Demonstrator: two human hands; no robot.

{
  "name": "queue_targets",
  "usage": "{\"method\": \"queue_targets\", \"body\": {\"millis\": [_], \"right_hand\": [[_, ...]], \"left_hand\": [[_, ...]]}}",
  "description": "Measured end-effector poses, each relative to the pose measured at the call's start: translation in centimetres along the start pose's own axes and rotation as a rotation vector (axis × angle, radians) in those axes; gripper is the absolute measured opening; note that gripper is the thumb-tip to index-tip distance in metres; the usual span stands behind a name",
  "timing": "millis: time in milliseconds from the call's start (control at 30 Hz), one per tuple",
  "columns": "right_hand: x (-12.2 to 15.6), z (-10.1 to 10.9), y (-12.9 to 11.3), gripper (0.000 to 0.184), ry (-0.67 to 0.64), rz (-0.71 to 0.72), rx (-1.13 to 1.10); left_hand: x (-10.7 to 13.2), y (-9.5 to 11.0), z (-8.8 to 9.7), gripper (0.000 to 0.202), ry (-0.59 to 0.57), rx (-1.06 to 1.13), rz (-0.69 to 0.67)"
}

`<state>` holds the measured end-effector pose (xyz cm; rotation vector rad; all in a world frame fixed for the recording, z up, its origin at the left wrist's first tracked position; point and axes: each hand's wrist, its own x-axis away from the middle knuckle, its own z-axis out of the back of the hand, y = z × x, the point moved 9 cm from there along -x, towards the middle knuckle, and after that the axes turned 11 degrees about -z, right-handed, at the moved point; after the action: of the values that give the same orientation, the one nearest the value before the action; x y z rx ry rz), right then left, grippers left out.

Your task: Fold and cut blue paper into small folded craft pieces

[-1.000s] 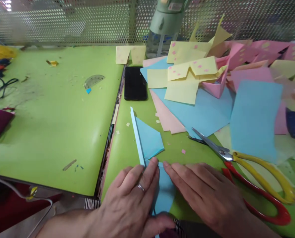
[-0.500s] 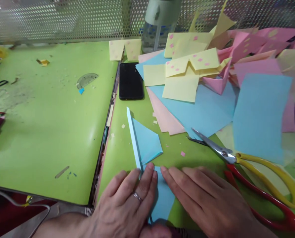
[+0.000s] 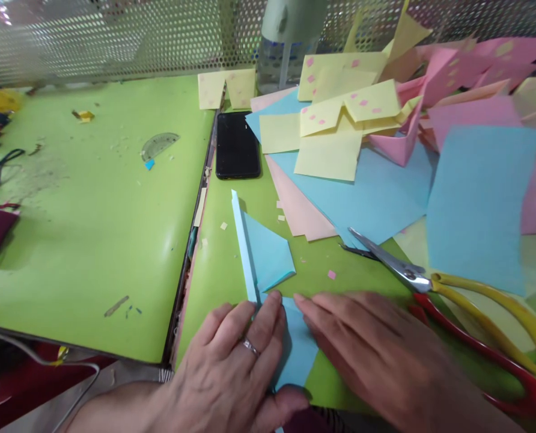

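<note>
A folded piece of light blue paper lies on the green table, with a narrow raised strip along its left side. My left hand, a ring on one finger, lies palm down over the paper's lower left part. Its fingers are stretched out and its thumb rests across the lower end. My right hand is also palm down, its fingers extended and close together, with the fingertips at the paper's right edge. Between the hands a flat blue portion shows; the rest of the lower paper is hidden beneath my left hand.
Red-and-yellow scissors lie right of my right hand. A black phone, loose blue sheets and cut yellow pieces sit farther back. Behind them stand a bottle and a perforated screen. A protractor lies left.
My right hand has turned slightly and slid a little right, blurred by motion. My left thumb has come up into clearer view. The folded paper has hardly moved.
</note>
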<state>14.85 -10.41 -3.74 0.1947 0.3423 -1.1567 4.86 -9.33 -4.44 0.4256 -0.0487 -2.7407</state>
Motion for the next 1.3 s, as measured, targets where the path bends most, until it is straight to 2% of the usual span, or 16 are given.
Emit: {"method": "queue_targets", "body": {"millis": [167,333,467,800,967,1300], "right_hand": [[-0.8,1.0,0.7,0.019,0.04,-0.03,-0.048],[-0.6,0.6,1.0,0.023,0.002,-0.068,-0.139],[-0.1,-0.1,1.1,0.028,-0.04,-0.071,-0.12],[0.2,0.5,0.3,0.026,0.012,-0.033,-0.047],[-0.1,0.8,1.0,0.025,0.03,-0.092,-0.068],[0.4,0.4,-1.5,0.03,0.019,0.095,0.099]], "left_hand": [[-0.1,0.0,-0.1,0.056,-0.01,0.002,-0.032],[-0.4,-0.2,-0.1,0.067,-0.05,0.025,-0.017],[-0.4,-0.3,-0.3,0.074,-0.058,0.045,-0.006],[-0.3,-0.2,-0.3,0.064,-0.042,0.058,0.003],[-0.4,-0.3,-0.6,0.067,-0.061,0.031,-0.014],[-0.1,-0.3,-1.2,0.072,-0.107,0.03,-0.001]]}}
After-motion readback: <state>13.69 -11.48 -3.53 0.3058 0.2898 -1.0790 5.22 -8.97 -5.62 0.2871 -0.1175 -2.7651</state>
